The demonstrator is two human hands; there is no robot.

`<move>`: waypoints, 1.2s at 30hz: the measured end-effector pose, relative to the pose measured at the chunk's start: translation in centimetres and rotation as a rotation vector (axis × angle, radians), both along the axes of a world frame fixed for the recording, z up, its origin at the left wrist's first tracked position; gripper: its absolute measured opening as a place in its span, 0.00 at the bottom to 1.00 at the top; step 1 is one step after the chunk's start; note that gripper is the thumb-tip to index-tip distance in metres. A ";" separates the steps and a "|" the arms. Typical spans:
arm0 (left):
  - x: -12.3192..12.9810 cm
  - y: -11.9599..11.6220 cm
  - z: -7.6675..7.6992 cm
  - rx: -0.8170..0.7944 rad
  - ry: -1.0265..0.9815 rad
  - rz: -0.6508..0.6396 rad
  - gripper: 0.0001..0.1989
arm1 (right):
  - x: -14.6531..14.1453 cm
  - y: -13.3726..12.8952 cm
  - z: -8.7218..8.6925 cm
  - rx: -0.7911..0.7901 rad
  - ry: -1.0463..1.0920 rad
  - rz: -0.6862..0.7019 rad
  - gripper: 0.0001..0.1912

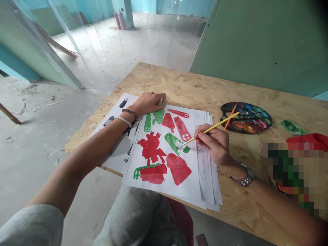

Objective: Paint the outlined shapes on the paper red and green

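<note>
A yellow-handled paintbrush (211,129) is pinched between the thumb and fingers of the right hand (212,145). Its tip touches a green-painted shape (172,142) on a white paper sheet (159,191), and a small white patch shows beside the tip. Red and green shapes fill most of the sheet, including a large jagged red shape (151,148) left of the brush and a rounded red one (178,167) below it.

The sheet lies on top of a small stack of papers (208,177) at the near edge of a chipboard bench (179,85). The left hand (148,103) rests open at the sheet's far edge, well apart from the right hand, with the painted shapes between them. Beaded bracelets (125,117) circle the left wrist, and a metal watch band (243,175) circles the right.

A printed sheet with black outlines (115,160) sticks out from under the stack, beneath the left forearm. To the right of the stack, a dark paint palette (223,108) holds smeared colours, with an orange-handled brush (230,119) lying across it. Beyond the palette, towards the bench's right edge, are a green lump (292,127) and a red lump (309,140), both too unclear to name. A pixelated block hides the lower right of the view.
</note>
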State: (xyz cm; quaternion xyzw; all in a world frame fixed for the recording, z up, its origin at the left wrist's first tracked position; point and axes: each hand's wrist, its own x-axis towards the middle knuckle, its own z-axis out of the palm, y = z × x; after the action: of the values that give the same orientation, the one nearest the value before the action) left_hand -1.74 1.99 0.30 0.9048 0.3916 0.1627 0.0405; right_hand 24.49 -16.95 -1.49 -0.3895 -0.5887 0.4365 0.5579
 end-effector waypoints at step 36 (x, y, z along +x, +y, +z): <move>-0.1 -0.1 0.2 -0.017 0.004 -0.015 0.12 | -0.1 -0.2 0.0 0.020 -0.047 -0.079 0.12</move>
State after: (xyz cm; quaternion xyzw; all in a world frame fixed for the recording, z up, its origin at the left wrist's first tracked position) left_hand -1.84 1.91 0.52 0.9076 0.3862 0.1573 0.0488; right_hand 24.38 -17.18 -1.44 -0.4169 -0.5902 0.3991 0.5644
